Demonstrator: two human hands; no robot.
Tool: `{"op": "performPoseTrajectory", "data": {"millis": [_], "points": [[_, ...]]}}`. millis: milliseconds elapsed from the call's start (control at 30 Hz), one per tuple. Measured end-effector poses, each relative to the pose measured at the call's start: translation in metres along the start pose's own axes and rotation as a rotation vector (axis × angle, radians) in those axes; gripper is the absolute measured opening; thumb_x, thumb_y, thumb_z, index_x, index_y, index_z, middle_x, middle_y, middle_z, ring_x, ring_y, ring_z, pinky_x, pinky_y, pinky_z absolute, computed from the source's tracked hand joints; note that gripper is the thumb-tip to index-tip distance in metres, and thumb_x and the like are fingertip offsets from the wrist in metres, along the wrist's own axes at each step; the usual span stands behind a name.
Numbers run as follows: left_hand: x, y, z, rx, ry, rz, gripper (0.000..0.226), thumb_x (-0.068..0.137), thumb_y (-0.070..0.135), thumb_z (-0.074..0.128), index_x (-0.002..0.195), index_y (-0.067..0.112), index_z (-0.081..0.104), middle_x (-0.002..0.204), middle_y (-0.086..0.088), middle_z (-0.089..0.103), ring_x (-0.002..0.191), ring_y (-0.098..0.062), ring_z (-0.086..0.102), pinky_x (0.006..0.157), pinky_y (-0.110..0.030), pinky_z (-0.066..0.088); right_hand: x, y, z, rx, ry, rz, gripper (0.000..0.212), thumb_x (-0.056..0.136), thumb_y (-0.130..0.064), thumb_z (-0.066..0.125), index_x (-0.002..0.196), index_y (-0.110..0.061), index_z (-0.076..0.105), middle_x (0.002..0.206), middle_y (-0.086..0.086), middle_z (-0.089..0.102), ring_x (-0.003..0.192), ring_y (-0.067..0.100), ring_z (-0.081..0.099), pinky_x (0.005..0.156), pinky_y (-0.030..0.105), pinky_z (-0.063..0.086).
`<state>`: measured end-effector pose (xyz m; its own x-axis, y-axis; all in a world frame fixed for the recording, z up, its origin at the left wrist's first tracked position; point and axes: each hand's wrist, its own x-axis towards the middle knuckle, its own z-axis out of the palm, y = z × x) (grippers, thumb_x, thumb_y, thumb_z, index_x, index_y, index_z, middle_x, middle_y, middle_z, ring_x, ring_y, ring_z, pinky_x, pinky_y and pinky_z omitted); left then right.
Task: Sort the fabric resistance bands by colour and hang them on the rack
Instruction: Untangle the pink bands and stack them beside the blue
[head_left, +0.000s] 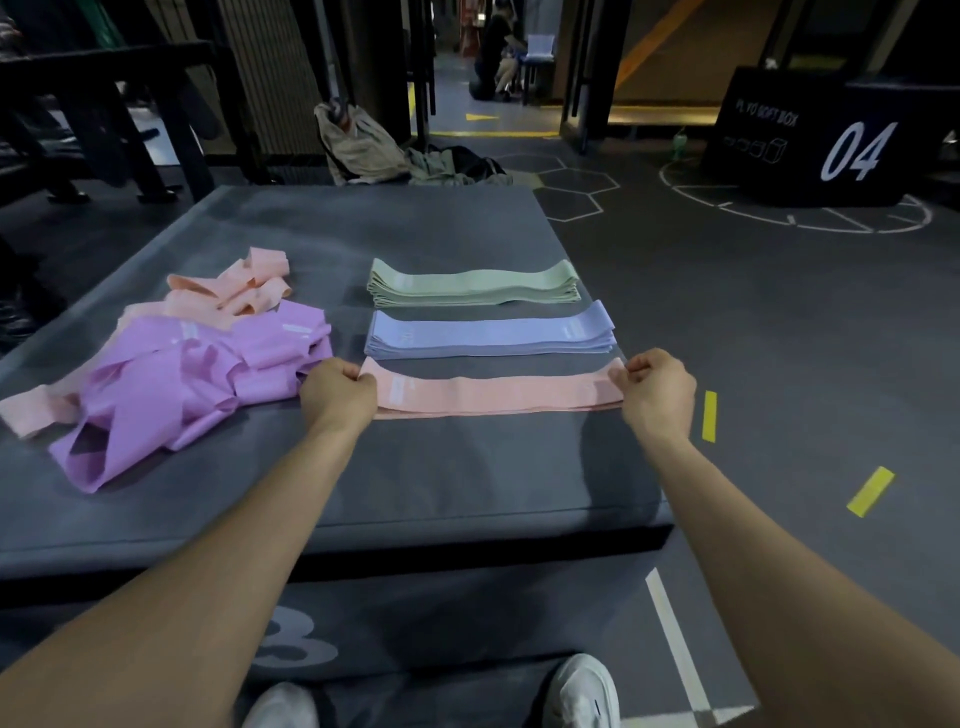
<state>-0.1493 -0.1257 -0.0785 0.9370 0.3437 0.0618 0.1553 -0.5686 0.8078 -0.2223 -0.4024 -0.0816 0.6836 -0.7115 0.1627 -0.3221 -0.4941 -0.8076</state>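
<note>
Hands at work, my left hand (337, 389) and right hand (657, 387) each pinching an end of the peach band (493, 396), flat on the grey mat (441, 478), just beside the blue stack (491, 335).

Peach band (493, 397), lavender-blue stack (491, 336), sage-green stack (472, 285), purple pile (208, 374), grey mat (415, 478).

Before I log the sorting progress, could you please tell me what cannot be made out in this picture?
- Head view: no rack shows anywhere in the frame.
- How many bands lie in the green stack and blue stack: the layers are too thin to count.
- The ends of the pink band: covered by the left hand and right hand.
- The white labels on the purple pile: too small and blurred to read.
</note>
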Motion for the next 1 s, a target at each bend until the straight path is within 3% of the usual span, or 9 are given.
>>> {"op": "performPoseTrajectory", "data": {"millis": [133,300,467,600,800,900,1000], "points": [[0.005,-0.003,-0.001,0.048,-0.038,-0.002,0.019,0.083,0.007,0.056,0.099,0.004,0.066,0.111,-0.016,0.066,0.104,-0.031,0.058,0.085,-0.03,0.043,0.001,0.002,-0.001,-0.021,-0.022,-0.014,0.019,0.089,-0.026,0.061,0.09,-0.007,0.061,0.092,0.014,0.066,0.081,0.03,0.058,0.071,0.032,0.044],[0.005,-0.002,-0.001,0.045,-0.059,0.013,0.019,0.085,0.018,0.058,0.097,0.005,0.067,0.108,-0.013,0.067,0.102,-0.03,0.059,0.078,-0.028,0.04,-0.002,0.0,-0.006,-0.035,-0.046,-0.03,0.024,0.091,-0.029,0.057,0.094,-0.006,0.063,0.095,0.012,0.067,0.087,0.028,0.058,0.071,0.028,0.04],[0.006,-0.003,-0.004,0.107,-0.048,0.047,0.019,0.089,0.016,0.055,0.099,0.005,0.067,0.112,-0.015,0.066,0.106,-0.032,0.058,0.085,-0.032,0.043,-0.003,0.0,-0.008,-0.064,-0.036,-0.03,0.019,0.091,-0.017,0.053,0.098,-0.003,0.064,0.099,0.014,0.068,0.091,0.031,0.059,0.07,0.025,0.037],[0.006,-0.005,-0.004,0.145,-0.037,0.065,0.018,0.088,0.014,0.054,0.097,0.007,0.067,0.112,-0.014,0.066,0.107,-0.033,0.057,0.087,-0.032,0.043,-0.001,0.005,-0.005,-0.095,-0.031,-0.046,0.02,0.092,-0.018,0.054,0.097,-0.002,0.065,0.103,0.017,0.065,0.094,0.034,0.059,0.071,0.028,0.041],[0.008,-0.008,-0.003,0.176,-0.037,0.066,0.018,0.088,0.012,0.054,0.096,0.005,0.068,0.108,-0.017,0.067,0.103,-0.034,0.059,0.083,-0.031,0.044,-0.003,0.005,-0.001,-0.133,-0.045,-0.056,0.022,0.093,-0.018,0.053,0.104,-0.002,0.062,0.112,0.018,0.056,0.1,0.037,0.056,0.084,0.041,0.048],[0.01,-0.01,-0.002,0.165,-0.036,0.07,0.017,0.088,0.016,0.057,0.098,0.005,0.066,0.11,-0.017,0.065,0.105,-0.034,0.058,0.086,-0.033,0.044,-0.007,0.002,-0.003,-0.284,0.0,-0.122,0.028,0.092,-0.016,0.054,0.116,-0.004,0.057,0.121,0.017,0.048,0.113,0.036,0.044,0.091,0.04,0.037],[0.01,-0.011,-0.003,0.187,-0.003,0.129,0.022,0.087,0.018,0.057,0.105,0.006,0.06,0.118,-0.019,0.057,0.113,-0.033,0.049,0.093,-0.036,0.039,-0.015,-0.011,-0.002,-0.385,0.001,-0.315,0.034,0.09,-0.017,0.057,0.123,-0.009,0.055,0.125,0.014,0.046,0.113,0.033,0.038,0.094,0.036,0.033]]}}
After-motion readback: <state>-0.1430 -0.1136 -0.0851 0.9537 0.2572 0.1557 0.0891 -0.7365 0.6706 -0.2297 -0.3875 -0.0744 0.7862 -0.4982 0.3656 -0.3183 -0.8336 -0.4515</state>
